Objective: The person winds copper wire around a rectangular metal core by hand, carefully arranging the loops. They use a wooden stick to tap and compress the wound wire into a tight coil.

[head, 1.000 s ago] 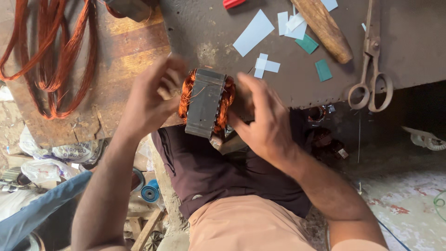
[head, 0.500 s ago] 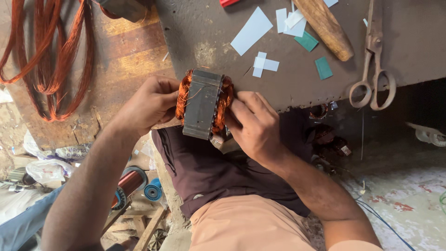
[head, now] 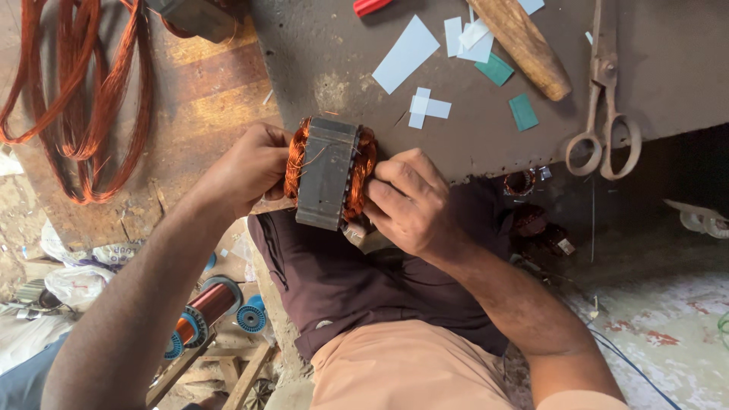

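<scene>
The motor core (head: 328, 173) is between the left hand (head: 247, 168) and right hand (head: 414, 201), at the bench (head: 342, 61) edge; scissors (head: 604, 114) lie to the right.

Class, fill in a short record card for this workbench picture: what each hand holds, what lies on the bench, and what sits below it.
Left hand: grips the motor stator at its left copper winding end
Right hand: grips the stator's right end
Bench top: scissors, wooden handle, paper slips
Left of bench: copper wire coil
Below: wire spool
</scene>
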